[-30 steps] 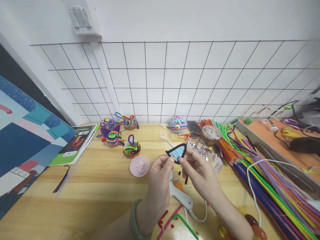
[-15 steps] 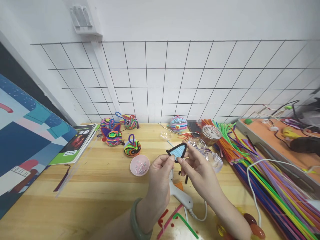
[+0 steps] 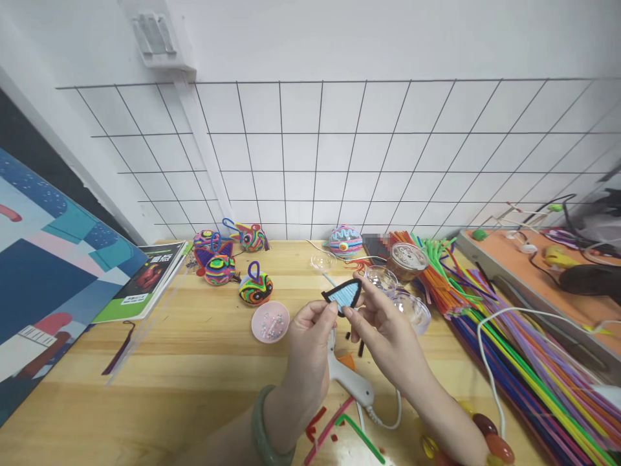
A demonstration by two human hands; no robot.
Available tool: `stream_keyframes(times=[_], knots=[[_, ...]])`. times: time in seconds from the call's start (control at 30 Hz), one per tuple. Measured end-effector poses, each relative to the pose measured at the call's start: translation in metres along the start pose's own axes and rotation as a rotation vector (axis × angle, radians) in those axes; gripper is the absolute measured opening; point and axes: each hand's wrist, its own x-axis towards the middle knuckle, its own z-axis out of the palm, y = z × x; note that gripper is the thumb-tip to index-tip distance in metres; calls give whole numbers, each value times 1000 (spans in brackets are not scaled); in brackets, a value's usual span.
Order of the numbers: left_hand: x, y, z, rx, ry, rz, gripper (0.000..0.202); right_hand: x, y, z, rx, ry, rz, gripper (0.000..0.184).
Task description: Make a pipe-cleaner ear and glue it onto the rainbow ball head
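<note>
Both hands hold up a small leaf-shaped piece (image 3: 342,294) of light blue pipe cleaner with a black outline, above the wooden table (image 3: 194,362). My left hand (image 3: 308,349) pinches its lower left end between thumb and fingers. My right hand (image 3: 388,333) pinches its right side, fingertips at the pointed tip. A white glue gun (image 3: 349,378) lies on the table right under the hands, its cord running toward me. A green bangle sits on my left wrist and a beaded bracelet on my right.
A pink dish of beads (image 3: 270,321) stands left of the hands. Coloured wound balls (image 3: 255,288) and a striped ball (image 3: 345,241) sit near the wire grid wall. Clear plastic domes (image 3: 412,309), a heap of pipe cleaners (image 3: 509,349), an orange tray (image 3: 543,272) and a booklet (image 3: 145,278) surround them.
The hands and the blue piece have barely shifted; the right fingers moved slightly along the piece's edge.
</note>
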Motion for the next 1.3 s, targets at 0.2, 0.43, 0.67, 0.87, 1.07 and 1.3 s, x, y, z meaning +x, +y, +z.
stream_keyframes(times=[0.2, 0.43, 0.67, 0.87, 1.07, 1.3], knots=[[2, -1, 0, -14, 2, -8, 13, 0, -2, -1, 25, 10, 10, 56], [1, 4, 1, -40, 14, -6, 11, 0, -4, -3, 74, 18, 34, 53], [3, 6, 2, -34, 24, -19, 10, 1, -5, -4, 100, 16, 17, 53], [4, 9, 1, -38, 11, -10, 8, 2, 0, -8, 109, 37, -2, 54], [2, 10, 2, -39, 17, -20, 9, 3, -2, -11, 97, 54, -10, 50], [3, 9, 2, -33, 20, -15, 9, 4, 0, -16, 94, 75, -34, 46]])
